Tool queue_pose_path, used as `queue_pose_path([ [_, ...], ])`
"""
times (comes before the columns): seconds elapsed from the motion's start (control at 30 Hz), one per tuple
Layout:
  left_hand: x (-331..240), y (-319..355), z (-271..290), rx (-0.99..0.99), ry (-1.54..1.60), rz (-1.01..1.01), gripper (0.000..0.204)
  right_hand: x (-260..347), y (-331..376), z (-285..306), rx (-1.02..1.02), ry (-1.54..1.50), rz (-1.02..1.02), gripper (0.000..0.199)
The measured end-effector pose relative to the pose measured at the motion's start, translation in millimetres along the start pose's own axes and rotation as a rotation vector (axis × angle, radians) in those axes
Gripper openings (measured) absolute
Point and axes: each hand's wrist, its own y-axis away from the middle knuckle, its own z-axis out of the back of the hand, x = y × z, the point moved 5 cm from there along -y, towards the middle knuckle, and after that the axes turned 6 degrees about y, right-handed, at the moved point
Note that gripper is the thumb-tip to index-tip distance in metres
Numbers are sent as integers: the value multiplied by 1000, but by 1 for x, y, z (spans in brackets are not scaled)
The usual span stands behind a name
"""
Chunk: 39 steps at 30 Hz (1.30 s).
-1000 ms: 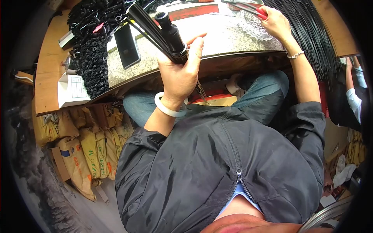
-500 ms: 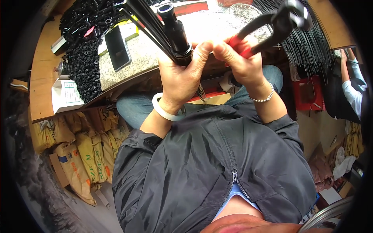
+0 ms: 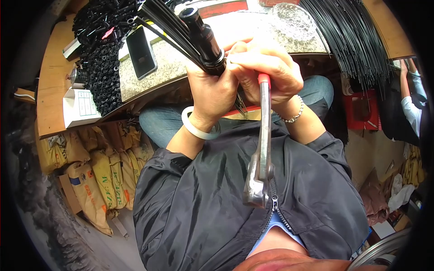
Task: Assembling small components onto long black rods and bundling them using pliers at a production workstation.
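1. Two hands meet above the lap, near the tabletop's front edge. The left hand [image 3: 210, 92] has its fingers wrapped firmly around a black tube [image 3: 202, 38] and several slim black rods [image 3: 163, 25], all tilted toward the left at their upper ends.
2. The right hand [image 3: 273, 74] has its thumb and forefinger pinched together beside the tube's lower end, close to the left thumb; whatever sits between these tips is too small to tell. Its other fingers curl around the red handle of a pair of pliers [image 3: 263, 128], whose metal head points down in front of a dark jacket [image 3: 203, 194].
3. A white bangle [image 3: 196, 128] circles the left wrist, a beaded bracelet [image 3: 297, 112] the right.
4. On the pale part of the tabletop [image 3: 169, 70], a dark phone [image 3: 141, 54] lies to the left and a clear glass dish [image 3: 293, 21] to the right.
5. Small black parts [image 3: 97, 79] are heaped at the far left beside a white box [image 3: 82, 107]; long black rods [image 3: 355, 40] spread at the right.
6. Printed sacks [image 3: 97, 178] stand below, on the left.
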Motion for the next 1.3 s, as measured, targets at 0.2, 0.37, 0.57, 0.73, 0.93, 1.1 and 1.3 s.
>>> queue_pose_path([
  [0.2, 0, 0, 5, 25, -24, -79, 15, 1, -2, -5, 15, 49, -49, 19],
  [0.37, 1, 1, 9, -29, -131, 24, 17, -4, 0, -8, 31, 65, -37, 19],
  [0.57, 5, 4, 18, -92, -40, 69, 21, -18, 2, -7, 172, -45, -574, 11],
  [0.73, -4, -6, 20, -67, 34, 158, 19, -18, -29, 3, 382, -23, -562, 23],
  [0.93, -9, -10, 32, -185, 56, 86, 17, 5, 5, 36, 827, -314, -1154, 17],
  [1.1, -5, -12, 29, -103, -42, 103, 17, 4, 5, 38, 996, -278, -1152, 20],
  [1.3, 0, -12, 25, -66, -96, 65, 13, 3, -17, 47, 1157, -113, -1149, 25],
])
